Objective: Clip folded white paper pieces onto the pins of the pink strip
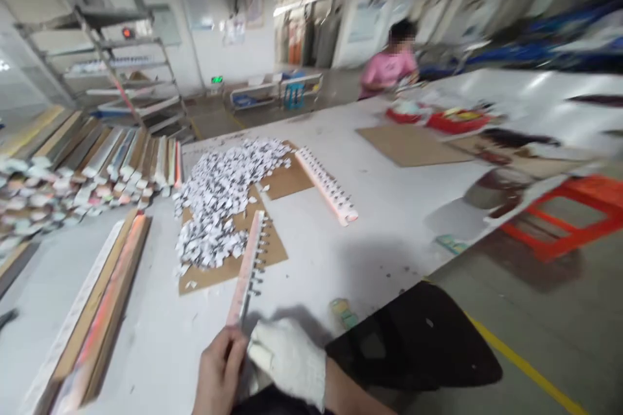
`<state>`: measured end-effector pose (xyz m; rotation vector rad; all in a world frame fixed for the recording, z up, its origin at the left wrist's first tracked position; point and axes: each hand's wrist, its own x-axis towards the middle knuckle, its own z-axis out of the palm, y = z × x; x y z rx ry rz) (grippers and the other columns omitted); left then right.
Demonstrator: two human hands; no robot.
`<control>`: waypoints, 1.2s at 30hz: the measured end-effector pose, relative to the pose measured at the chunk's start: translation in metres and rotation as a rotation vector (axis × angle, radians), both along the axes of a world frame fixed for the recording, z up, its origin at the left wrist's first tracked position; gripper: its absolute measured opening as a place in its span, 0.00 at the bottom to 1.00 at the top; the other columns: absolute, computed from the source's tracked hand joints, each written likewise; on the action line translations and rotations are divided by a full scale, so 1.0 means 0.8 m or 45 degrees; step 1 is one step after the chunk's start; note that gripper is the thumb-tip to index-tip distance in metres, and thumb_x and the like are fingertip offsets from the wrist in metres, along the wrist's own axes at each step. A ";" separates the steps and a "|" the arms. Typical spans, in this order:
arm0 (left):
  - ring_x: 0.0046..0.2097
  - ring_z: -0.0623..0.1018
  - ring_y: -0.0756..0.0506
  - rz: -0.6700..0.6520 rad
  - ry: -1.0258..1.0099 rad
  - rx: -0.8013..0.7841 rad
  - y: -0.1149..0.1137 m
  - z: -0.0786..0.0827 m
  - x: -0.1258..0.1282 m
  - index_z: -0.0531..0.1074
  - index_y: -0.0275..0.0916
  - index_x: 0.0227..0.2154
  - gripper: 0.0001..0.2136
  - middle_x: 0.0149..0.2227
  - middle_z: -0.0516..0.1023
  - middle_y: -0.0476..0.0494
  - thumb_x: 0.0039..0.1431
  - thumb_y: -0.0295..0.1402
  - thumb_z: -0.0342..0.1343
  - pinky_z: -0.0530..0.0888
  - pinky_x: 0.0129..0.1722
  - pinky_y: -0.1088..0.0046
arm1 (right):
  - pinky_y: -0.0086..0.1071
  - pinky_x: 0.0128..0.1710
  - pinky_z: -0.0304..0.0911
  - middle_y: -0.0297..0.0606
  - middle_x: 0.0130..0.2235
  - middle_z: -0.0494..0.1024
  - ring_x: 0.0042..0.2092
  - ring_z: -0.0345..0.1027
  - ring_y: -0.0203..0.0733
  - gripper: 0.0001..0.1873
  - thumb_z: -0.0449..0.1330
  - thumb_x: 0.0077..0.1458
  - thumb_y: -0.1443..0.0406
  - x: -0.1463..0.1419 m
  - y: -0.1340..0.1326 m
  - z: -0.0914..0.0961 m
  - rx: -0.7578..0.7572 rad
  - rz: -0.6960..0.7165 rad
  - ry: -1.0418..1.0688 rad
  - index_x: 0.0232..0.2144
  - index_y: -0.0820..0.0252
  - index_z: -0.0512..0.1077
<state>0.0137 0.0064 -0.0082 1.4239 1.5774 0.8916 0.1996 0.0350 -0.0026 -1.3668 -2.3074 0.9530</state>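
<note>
My bare left hand (221, 363) grips the near end of a long, narrow pinkish-white bar (243, 269). Dark, evenly spaced clip-like pieces stick out along the bar's right edge. Close beside it, my right hand (289, 356) wears a white glove with the fingers curled in by the bar. What those fingers hold, if anything, is hidden. Beyond the bar's far end, a large heap of small white pieces with dark marks (219, 188) lies on brown cardboard (275, 240). A second bar with dark pieces along it (326, 185) rests on the table to the right.
Several long bars (97, 311) lie at left, before a stack of bars (117, 155). A cardboard sheet (411, 146) and red trays (457, 122) are farther back. A person in pink (389, 68) is across the table (379, 207). An orange stool (574, 211) stands right.
</note>
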 end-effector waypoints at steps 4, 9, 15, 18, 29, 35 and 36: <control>0.23 0.68 0.50 -0.140 0.073 -0.044 -0.009 -0.003 0.007 0.70 0.40 0.29 0.20 0.21 0.69 0.52 0.67 0.49 0.45 0.68 0.26 0.75 | 0.31 0.37 0.61 0.37 0.35 0.80 0.36 0.72 0.39 0.15 0.49 0.68 0.61 0.000 -0.007 -0.014 -0.123 0.099 -0.063 0.37 0.57 0.75; 0.29 0.74 0.47 -0.151 0.357 0.029 0.014 -0.014 -0.002 0.70 0.40 0.50 0.16 0.28 0.74 0.50 0.68 0.43 0.48 0.73 0.34 0.70 | 0.31 0.37 0.59 0.39 0.37 0.81 0.39 0.75 0.40 0.17 0.47 0.69 0.61 -0.002 0.009 -0.031 -0.097 0.071 -0.263 0.36 0.59 0.74; 0.38 0.73 0.43 -0.147 0.695 0.161 0.058 -0.033 -0.006 0.68 0.37 0.42 0.16 0.38 0.70 0.45 0.52 0.34 0.63 0.74 0.41 0.64 | 0.30 0.30 0.58 0.46 0.37 0.81 0.37 0.77 0.44 0.14 0.49 0.66 0.65 -0.025 0.040 -0.034 -0.022 -0.091 -0.600 0.40 0.62 0.74; 0.34 0.69 0.46 -0.198 0.660 0.134 0.062 -0.040 -0.009 0.66 0.40 0.33 0.06 0.33 0.65 0.49 0.54 0.31 0.58 0.71 0.38 0.67 | 0.30 0.31 0.60 0.46 0.36 0.81 0.38 0.77 0.46 0.14 0.48 0.65 0.67 -0.034 0.043 -0.034 0.057 -0.099 -0.619 0.39 0.63 0.75; 0.36 0.71 0.45 -0.187 0.589 0.234 0.058 -0.053 -0.008 0.68 0.39 0.41 0.10 0.36 0.68 0.47 0.54 0.29 0.57 0.74 0.38 0.67 | 0.37 0.33 0.67 0.51 0.34 0.81 0.37 0.79 0.54 0.12 0.51 0.60 0.71 -0.040 0.055 -0.034 0.022 0.032 -0.726 0.36 0.65 0.75; 0.39 0.72 0.44 -0.221 0.586 0.231 0.058 -0.058 -0.010 0.67 0.38 0.45 0.14 0.39 0.69 0.44 0.55 0.29 0.57 0.76 0.42 0.65 | 0.37 0.32 0.66 0.51 0.32 0.81 0.36 0.79 0.53 0.12 0.51 0.60 0.71 -0.040 0.068 -0.041 0.063 0.126 -0.701 0.36 0.65 0.76; 0.39 0.72 0.44 -0.218 0.591 0.226 0.058 -0.058 -0.009 0.67 0.38 0.43 0.13 0.38 0.69 0.44 0.55 0.30 0.57 0.76 0.42 0.65 | 0.37 0.32 0.66 0.50 0.32 0.81 0.36 0.79 0.53 0.12 0.51 0.60 0.71 -0.040 0.068 -0.042 0.070 0.141 -0.697 0.36 0.64 0.76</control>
